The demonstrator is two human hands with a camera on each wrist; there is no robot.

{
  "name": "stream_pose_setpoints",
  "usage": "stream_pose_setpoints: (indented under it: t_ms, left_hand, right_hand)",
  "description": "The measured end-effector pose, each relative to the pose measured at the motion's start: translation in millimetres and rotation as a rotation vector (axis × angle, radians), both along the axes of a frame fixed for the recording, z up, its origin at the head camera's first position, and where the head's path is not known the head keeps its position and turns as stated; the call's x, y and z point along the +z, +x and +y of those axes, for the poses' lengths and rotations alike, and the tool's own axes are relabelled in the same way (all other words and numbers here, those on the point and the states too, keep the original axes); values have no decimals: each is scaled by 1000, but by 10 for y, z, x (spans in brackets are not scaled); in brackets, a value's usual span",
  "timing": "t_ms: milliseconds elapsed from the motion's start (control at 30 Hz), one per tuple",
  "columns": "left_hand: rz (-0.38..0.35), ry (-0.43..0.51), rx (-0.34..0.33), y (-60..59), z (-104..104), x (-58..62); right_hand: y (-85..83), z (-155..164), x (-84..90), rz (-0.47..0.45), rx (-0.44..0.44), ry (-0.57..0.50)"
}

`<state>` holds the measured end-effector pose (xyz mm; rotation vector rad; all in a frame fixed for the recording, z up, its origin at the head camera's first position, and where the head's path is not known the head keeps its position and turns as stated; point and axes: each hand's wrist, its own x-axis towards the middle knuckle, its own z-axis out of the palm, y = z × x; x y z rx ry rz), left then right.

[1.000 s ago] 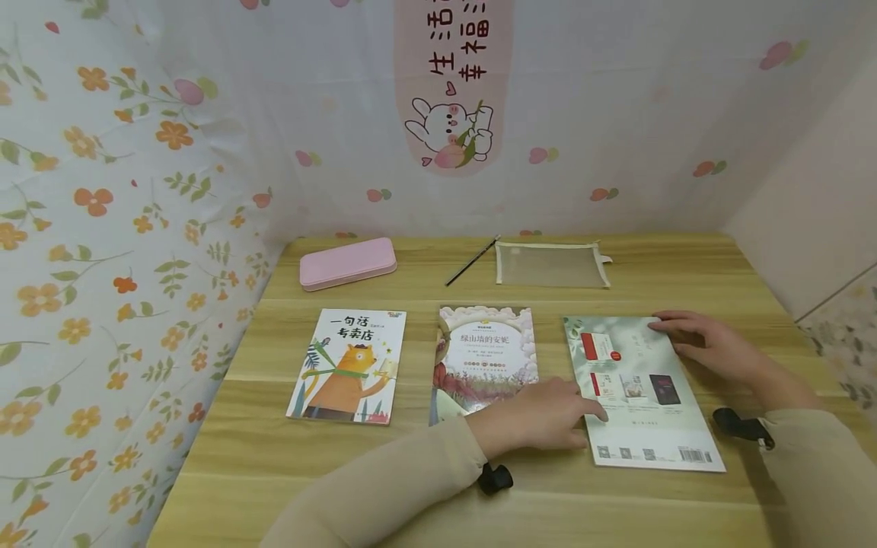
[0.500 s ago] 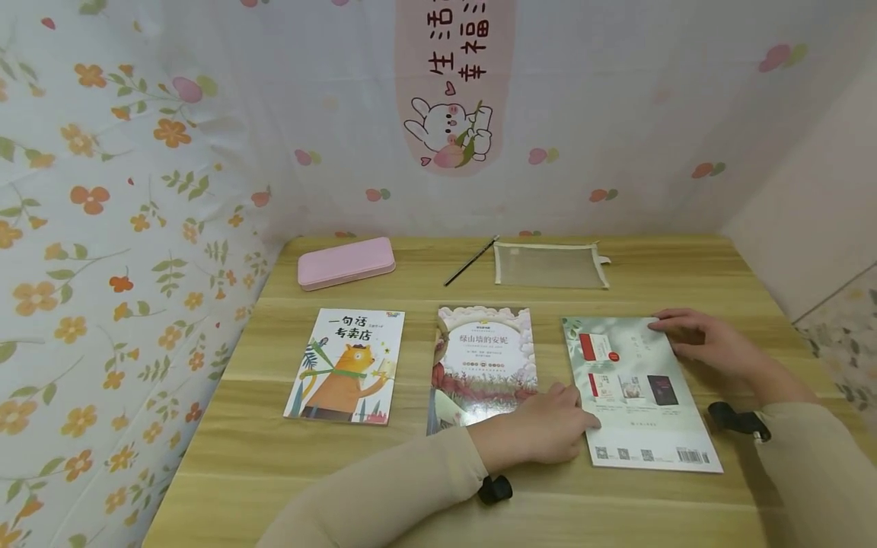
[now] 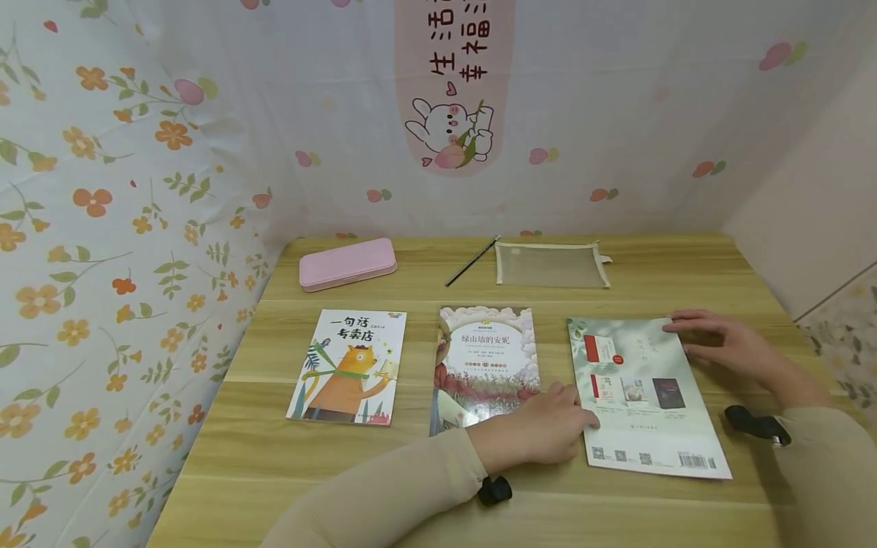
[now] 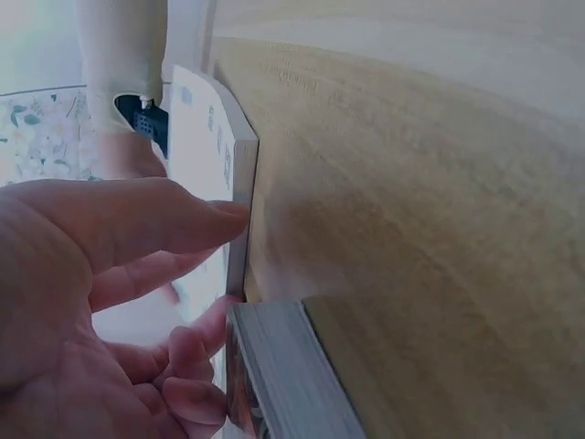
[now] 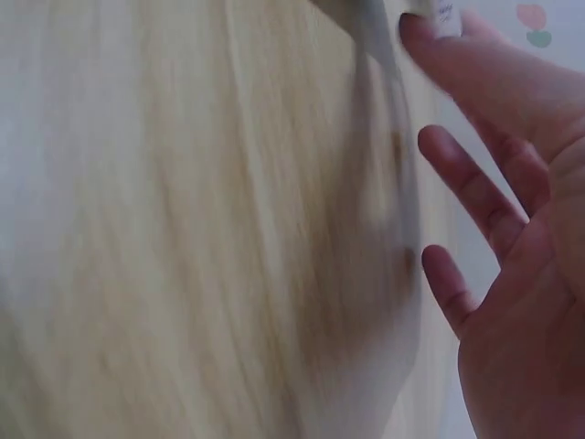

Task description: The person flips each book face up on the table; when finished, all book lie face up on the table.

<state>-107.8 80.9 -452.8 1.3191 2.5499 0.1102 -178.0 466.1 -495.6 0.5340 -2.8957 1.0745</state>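
Three books lie in a row on the wooden table [image 3: 617, 266] in the head view; both hands meet the rightmost, the pale green book [image 3: 644, 396]. Left hand [image 3: 548, 426], fingers relaxed, touches its left edge; right hand [image 3: 726, 346], fingers straight, rests at its far right corner. Left wrist view: fingers [image 4: 137, 219] press the book's edge [image 4: 239, 210], beside the middle book [image 4: 283, 375]. Right wrist view: spread fingers [image 5: 475, 73], blurred tabletop.
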Motion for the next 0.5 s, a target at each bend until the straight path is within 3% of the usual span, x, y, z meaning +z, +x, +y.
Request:
stream_pose_setpoints:
  t_ms: [233,500]
  left_hand:
    - [-11,46,67,12,-20,-18]
    - [18,12,148,104,9,-28]
  right_hand:
    - [30,17,-5,3,-17,-60]
    - [45,18,13,-40,-47,-90]
